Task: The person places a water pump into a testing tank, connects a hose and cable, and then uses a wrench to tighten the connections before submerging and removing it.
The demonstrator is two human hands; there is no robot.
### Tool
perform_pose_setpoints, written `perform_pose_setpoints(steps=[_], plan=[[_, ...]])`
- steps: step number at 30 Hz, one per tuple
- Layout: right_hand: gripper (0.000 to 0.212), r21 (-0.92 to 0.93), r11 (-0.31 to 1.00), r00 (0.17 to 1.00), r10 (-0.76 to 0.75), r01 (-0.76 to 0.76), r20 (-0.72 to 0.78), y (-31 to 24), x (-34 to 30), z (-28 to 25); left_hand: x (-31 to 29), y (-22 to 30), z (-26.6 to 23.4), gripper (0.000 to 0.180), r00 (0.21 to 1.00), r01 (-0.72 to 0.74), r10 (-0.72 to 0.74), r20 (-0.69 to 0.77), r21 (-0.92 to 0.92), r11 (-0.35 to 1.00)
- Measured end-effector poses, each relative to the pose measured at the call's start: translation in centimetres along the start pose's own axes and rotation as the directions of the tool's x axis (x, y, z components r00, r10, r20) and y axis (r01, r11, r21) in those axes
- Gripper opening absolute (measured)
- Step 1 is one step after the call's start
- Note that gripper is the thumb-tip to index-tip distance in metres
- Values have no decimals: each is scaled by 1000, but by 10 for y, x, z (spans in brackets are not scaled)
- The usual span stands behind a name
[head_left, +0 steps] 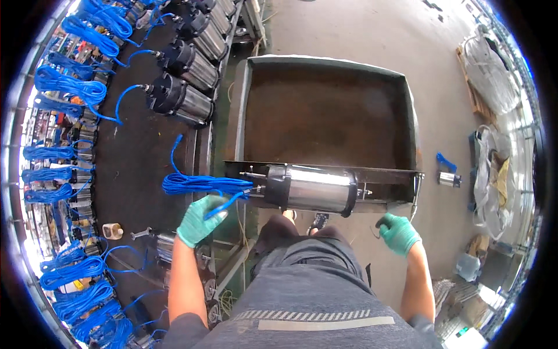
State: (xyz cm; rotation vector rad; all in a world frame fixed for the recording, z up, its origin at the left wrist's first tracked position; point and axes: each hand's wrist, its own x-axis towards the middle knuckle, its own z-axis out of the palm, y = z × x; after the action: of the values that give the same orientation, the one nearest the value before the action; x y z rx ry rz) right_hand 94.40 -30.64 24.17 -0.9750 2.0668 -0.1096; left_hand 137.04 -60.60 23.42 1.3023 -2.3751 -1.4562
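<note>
A steel cylindrical motor (319, 189) with black end caps lies across a metal ledge in front of me, its thin shaft pointing right. From its left end runs a blue cable, bundled into a coil (203, 184). My left hand (200, 222), in a green glove, is closed on the cable just below the coil. My right hand (399, 234), also gloved in green, is closed near the ledge's right end, apart from the motor. A thin dark curved piece shows by its fingertips; what it is I cannot make out.
Beyond the ledge is a large rusty tank (325, 116). On the dark workbench (139, 192) at left stand several motors (180, 99) with blue cable coils, plus a wrench (140, 233) and a small container (113, 231). A small motor (449, 179) is on the floor at right, near wrapped bundles (491, 72).
</note>
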Motion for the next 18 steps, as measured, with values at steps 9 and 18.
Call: perform_pose_setpoints(steps=[9,18], plan=[[23,-32,999,998,45,-44,40,0,-1,32,68,-81,26,87,994,73,25,-103,838,541],[19,242,878,910,389,-414,143,16,-9,32,47,-104,-39,55,978,176,14,-210,854,489]])
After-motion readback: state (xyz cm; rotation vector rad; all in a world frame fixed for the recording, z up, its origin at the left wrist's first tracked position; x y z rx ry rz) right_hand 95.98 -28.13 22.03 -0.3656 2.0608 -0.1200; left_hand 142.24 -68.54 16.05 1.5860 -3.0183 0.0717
